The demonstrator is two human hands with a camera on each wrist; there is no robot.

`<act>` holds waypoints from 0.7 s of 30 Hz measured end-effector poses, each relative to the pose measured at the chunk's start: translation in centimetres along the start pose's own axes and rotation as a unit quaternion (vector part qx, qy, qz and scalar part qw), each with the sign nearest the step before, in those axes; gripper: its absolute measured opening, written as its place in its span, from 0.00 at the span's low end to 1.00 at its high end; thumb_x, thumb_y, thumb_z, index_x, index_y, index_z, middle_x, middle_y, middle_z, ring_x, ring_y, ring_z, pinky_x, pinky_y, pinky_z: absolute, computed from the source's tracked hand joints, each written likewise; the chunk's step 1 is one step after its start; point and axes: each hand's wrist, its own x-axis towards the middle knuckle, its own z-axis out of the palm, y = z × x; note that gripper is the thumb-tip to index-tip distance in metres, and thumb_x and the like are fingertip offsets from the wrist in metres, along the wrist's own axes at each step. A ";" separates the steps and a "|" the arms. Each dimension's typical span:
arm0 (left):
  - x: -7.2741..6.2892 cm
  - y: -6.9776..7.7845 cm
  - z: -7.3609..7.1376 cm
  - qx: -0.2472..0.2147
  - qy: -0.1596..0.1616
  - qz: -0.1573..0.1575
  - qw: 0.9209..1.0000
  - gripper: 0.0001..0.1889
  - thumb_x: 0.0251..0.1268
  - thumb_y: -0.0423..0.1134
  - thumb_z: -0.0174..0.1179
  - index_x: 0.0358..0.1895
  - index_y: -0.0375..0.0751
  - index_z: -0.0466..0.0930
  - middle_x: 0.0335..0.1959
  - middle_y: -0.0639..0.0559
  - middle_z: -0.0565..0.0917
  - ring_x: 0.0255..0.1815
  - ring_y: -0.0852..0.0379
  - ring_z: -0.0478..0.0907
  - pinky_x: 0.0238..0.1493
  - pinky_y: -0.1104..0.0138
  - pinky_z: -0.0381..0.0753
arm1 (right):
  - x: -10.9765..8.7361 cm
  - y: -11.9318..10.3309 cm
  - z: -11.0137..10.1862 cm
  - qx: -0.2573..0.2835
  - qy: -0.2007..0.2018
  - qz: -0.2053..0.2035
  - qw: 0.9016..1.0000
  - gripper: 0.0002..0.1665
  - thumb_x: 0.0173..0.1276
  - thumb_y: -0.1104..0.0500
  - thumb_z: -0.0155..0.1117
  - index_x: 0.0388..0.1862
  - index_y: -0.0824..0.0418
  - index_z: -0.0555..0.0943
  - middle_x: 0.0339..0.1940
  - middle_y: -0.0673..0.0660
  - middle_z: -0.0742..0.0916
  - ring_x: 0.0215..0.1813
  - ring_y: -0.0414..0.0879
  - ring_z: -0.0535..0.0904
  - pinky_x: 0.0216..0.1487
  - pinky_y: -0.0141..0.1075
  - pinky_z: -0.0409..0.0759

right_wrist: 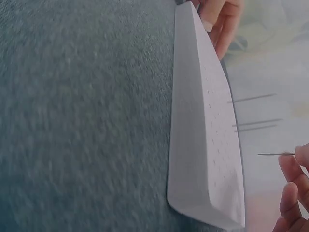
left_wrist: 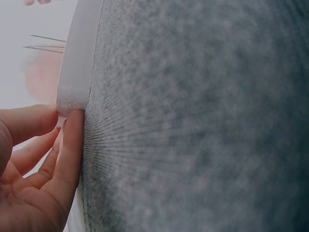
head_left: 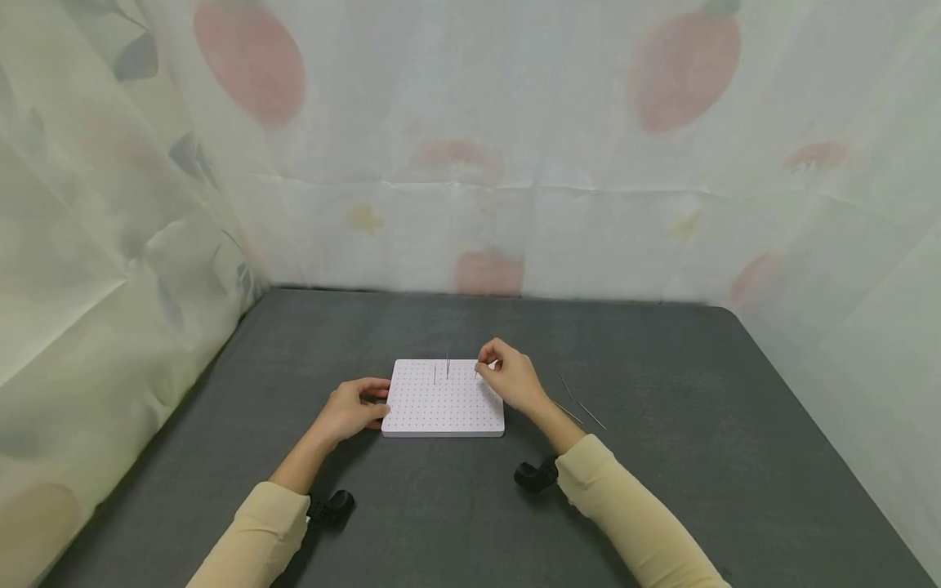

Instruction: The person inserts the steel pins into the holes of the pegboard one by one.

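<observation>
A white perforated board (head_left: pixel 441 412) lies flat, its top covered in rows of small holes. Three thin metal pins (right_wrist: pixel 256 98) stand upright from its far part. On the board's left edge, my left hand (head_left: pixel 356 408) grips with the thumb (left_wrist: pixel 34 123) and fingers at the side. My right hand (head_left: pixel 512 380) is over the far right part of the board. Between thumb and fingertips it pinches another thin metal pin (right_wrist: pixel 270 154), whose free end points at the board, a little apart from its surface.
To the right of the board, several loose metal pins (head_left: pixel 591 415) lie on the dark grey table (head_left: pixel 662 474), partly beside the right forearm. A printed curtain (head_left: pixel 573 237) hangs behind the table and along its sides. Black wrist devices (head_left: pixel 535 476) sit under both forearms.
</observation>
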 end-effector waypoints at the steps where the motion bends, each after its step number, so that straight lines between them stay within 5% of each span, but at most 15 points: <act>1: 0.0 0.0 0.0 0.000 -0.001 0.002 1.000 0.24 0.55 0.27 0.60 0.57 0.30 0.71 0.49 0.36 0.77 0.35 0.55 0.80 0.31 0.64 0.84 | 0.0 -0.1 0.1 -0.001 0.000 -0.003 1.000 0.05 0.59 0.61 0.63 0.31 0.54 0.76 0.30 0.47 0.83 0.28 0.40 0.71 0.29 0.30 0.68; 21: 0.0 0.0 -0.1 -0.004 -0.003 0.007 1.000 0.24 0.55 0.27 0.60 0.57 0.30 0.71 0.48 0.36 0.77 0.35 0.55 0.80 0.31 0.63 0.84 | 0.2 -1.6 2.9 -0.045 0.002 -0.048 0.998 0.04 0.58 0.61 0.64 0.31 0.54 0.77 0.28 0.45 0.84 0.26 0.37 0.72 0.27 0.27 0.69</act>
